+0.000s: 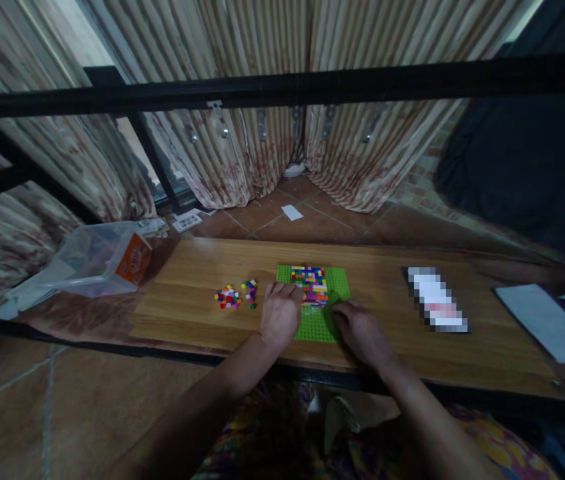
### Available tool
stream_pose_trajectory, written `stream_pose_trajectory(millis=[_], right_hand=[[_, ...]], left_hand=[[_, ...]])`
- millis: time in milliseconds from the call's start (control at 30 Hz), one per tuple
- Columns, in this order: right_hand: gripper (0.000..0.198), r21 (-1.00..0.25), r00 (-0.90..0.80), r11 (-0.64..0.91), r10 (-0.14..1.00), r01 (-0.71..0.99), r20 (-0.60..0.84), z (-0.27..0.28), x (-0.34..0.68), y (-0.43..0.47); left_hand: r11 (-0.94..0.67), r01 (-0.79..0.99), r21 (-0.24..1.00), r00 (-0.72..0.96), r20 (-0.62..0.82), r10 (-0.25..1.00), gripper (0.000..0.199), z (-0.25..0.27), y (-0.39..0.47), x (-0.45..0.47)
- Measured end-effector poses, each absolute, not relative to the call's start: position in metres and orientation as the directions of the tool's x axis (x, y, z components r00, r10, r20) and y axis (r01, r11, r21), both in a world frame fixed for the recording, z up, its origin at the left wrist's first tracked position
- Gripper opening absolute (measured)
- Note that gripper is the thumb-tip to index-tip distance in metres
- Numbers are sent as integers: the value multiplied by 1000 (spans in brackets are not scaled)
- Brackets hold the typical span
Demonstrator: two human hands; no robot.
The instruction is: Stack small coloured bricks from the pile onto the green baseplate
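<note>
- Green plastic forms the flat, studded, rectangular baseplate (317,327), which lies beneath and between the person's two bare hands.
- The left hand (281,312) is at the baseplate's left edge, palm down, its fingers curled in close by the bricks; whether they grip anything cannot be told, since the back of the hand hides the tips.
- The right hand (362,333) is at the baseplate's right edge, fingers bent and drawn together, the tips over the green studs; whether a brick is pinched there cannot be made out.
- A rectangular block of tightly set, multicoloured plastic bricks (314,281) sits on the far half of the baseplate, its near left corner beside the left fingers.
- Left of the baseplate are a small cluster of loose coloured bricks (250,288) and, farther out, a larger loose pile (227,297).
- A brown wood-grain surface (187,263) carries the baseplate and both groups.
- Right of the baseplate lies a dark-edged, rectangular flat object (435,300), its face pixelated.
- Well left of the baseplate stands a translucent plastic container (87,257) with an orange label (134,259).
- Beyond the baseplate, a white paper (292,212) lies on the brown tiled floor (255,217), before striped fabric curtains (242,153).
</note>
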State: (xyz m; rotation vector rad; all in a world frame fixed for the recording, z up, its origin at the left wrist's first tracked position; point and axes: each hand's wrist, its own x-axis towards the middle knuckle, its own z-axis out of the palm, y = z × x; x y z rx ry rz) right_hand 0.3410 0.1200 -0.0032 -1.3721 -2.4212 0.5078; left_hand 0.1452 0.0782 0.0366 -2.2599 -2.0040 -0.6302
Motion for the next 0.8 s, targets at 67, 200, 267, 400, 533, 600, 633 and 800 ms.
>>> stream_pose_trajectory(millis=[67, 200, 267, 400, 533, 600, 633, 800], right_hand=[[24, -439, -499, 488, 861, 755, 98, -6, 343, 120], [27, -428, -522, 511, 847, 746, 100, -12, 346, 122], [28, -425, -530, 518, 842, 742, 103, -13, 347, 123], [27, -430, -532, 524, 839, 735, 114, -13, 347, 122], [27, -412, -524, 522, 843, 747, 119, -13, 346, 121], [27, -400, -517, 517, 848, 757, 118, -13, 346, 121], [27, -398, -515, 516, 849, 758, 118, -13, 346, 121], [27, -409, -528, 530, 840, 743, 128, -12, 347, 122]], left_hand=[[-159, 953, 257, 67, 332, 941, 21, 37, 72, 144], [-136, 939, 315, 16, 357, 934, 30, 29, 47, 135], [-80, 942, 325, -42, 353, 935, 29, 21, 33, 125], [83, 948, 309, -193, 346, 918, 20, 7, 12, 91], [218, 933, 285, -311, 337, 889, 18, 1, 6, 60], [277, 924, 265, -355, 321, 878, 16, 0, 7, 52], [301, 919, 256, -373, 313, 873, 15, -1, 7, 49], [361, 907, 217, -414, 300, 860, 17, -4, 12, 46]])
